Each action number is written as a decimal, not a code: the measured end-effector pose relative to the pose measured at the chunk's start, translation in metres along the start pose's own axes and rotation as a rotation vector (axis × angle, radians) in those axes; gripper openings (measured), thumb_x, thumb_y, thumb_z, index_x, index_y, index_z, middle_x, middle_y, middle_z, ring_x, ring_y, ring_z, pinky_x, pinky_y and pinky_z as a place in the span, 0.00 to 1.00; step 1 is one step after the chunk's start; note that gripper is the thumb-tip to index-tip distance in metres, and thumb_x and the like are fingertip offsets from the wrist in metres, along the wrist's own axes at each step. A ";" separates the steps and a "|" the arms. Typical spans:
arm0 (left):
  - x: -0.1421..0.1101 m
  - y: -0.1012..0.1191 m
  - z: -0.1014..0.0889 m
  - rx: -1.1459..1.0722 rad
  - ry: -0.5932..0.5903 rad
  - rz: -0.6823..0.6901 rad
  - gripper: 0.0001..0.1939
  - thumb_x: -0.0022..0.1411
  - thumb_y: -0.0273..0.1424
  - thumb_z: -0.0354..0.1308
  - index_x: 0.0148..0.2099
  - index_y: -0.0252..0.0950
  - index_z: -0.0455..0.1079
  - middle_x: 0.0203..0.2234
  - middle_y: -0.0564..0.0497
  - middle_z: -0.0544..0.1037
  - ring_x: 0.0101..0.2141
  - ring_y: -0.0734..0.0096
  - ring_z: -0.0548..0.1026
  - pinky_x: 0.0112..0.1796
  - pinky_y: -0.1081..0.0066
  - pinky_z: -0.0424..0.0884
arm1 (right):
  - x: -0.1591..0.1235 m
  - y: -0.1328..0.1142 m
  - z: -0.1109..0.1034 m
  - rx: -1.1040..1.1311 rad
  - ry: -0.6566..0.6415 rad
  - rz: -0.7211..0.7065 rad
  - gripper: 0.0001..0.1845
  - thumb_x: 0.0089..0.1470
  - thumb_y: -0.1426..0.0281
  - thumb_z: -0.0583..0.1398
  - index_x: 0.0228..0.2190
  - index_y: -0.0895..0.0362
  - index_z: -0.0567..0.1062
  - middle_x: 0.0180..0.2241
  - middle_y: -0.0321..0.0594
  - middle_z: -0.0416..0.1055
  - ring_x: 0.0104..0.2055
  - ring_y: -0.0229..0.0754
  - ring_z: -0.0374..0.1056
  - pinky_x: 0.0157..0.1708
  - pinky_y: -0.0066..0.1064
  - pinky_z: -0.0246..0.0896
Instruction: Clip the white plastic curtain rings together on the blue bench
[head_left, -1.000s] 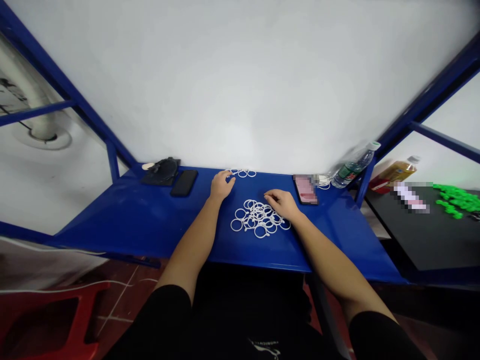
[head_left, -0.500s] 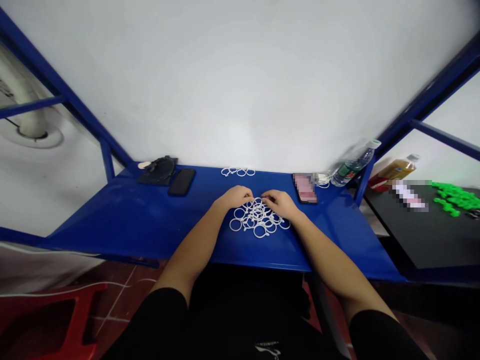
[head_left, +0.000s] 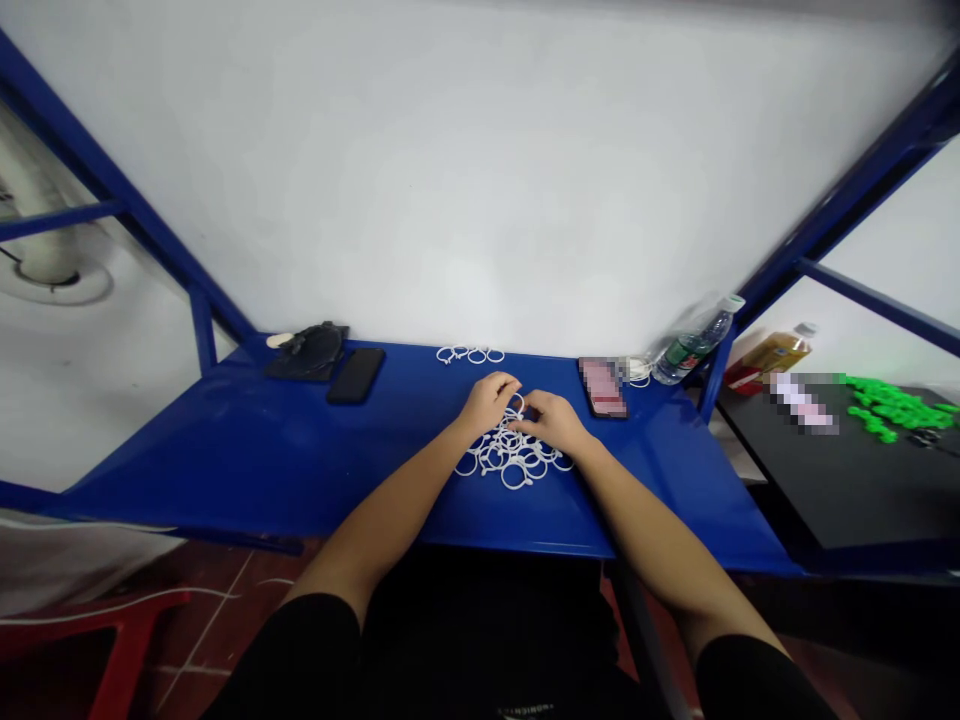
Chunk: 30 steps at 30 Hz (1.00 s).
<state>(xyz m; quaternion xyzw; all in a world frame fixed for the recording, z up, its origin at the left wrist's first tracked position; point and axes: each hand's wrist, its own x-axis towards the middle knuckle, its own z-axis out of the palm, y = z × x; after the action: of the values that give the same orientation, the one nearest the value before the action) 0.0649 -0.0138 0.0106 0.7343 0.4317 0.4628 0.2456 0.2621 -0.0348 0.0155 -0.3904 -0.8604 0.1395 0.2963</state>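
Observation:
A loose pile of thin white plastic rings point(head_left: 515, 475) with small knobs on their rims lies on the blue table. My left hand point(head_left: 489, 405) is over the far left part of the pile, its fingers closed at the edge of one white plastic ring point(head_left: 518, 404). From the other side my right hand point(head_left: 553, 421) has its fingers curled against the same ring, thumb stretched over the pile. The fingertips partly hide where they grip. Behind the hands, a short row of several similar rings point(head_left: 476, 355) lies near the wall.
A black phone point(head_left: 356, 376) and a black pouch point(head_left: 309, 350) lie at the left. To the right are a pink-screened phone point(head_left: 602, 387), a white cable point(head_left: 638, 371) and a water bottle point(head_left: 694, 342). Green pieces point(head_left: 896, 405) sit on a black side table point(head_left: 840, 490).
My hands have come closer together, the left moving right over the pile. A ring now shows raised between them. The whole view has shifted slightly.

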 end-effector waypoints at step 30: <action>-0.012 0.009 0.001 -0.009 0.022 0.215 0.12 0.64 0.27 0.60 0.48 0.38 0.81 0.32 0.49 0.83 0.30 0.71 0.79 0.36 0.69 0.75 | -0.001 -0.009 -0.005 -0.091 0.236 0.227 0.13 0.56 0.67 0.59 0.21 0.53 0.68 0.21 0.36 0.72 0.24 0.40 0.65 0.27 0.31 0.51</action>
<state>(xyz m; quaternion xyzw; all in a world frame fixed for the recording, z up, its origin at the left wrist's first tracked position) 0.0677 -0.0285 0.0117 0.7701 0.3512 0.4963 0.1932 0.2606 -0.0416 0.0236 -0.5118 -0.7755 0.0861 0.3595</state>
